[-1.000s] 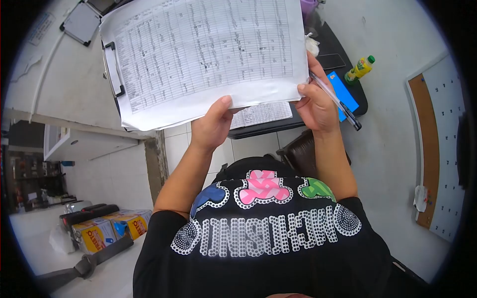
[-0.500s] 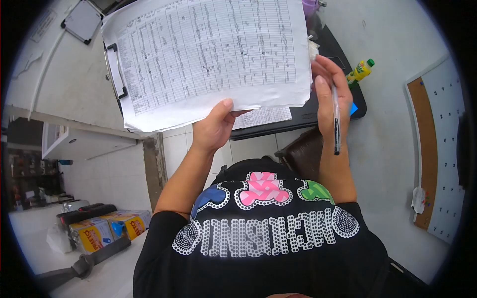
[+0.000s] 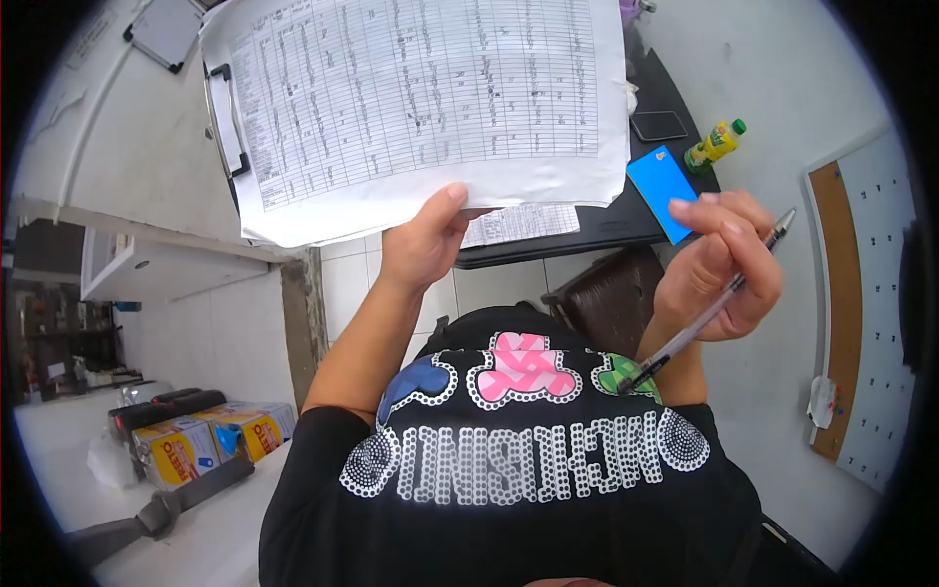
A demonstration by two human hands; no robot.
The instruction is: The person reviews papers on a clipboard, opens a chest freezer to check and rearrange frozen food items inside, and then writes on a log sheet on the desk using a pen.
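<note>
My left hand [image 3: 428, 235] grips the lower edge of a clipboard with a stack of paper sheets [image 3: 391, 108], thumb on top and fingers hidden beneath. The top sheet carries a printed table with handwritten entries, and the black clip [image 3: 227, 122] sits at its left side. My right hand [image 3: 724, 259] is closed around a clear-barrelled pen [image 3: 699, 318], off to the right of the papers. One end of the pen points up and right; the dark other end points down toward my shirt. Near that hand lies a blue booklet or card [image 3: 663, 191] on the black desk.
On the black desk [image 3: 606, 230] are a phone [image 3: 659, 125], a yellow bottle with a green cap [image 3: 714, 147] and another printed sheet [image 3: 523, 225]. A brown chair [image 3: 611, 293] stands below it. A whiteboard with a cork strip [image 3: 831, 303] hangs at right; boxes [image 3: 176, 455] sit lower left.
My right hand has drawn away from the papers' right edge, moving right and down, with the pen turned to a slant. The blue booklet and phone now show. The clipboard has shifted slightly.
</note>
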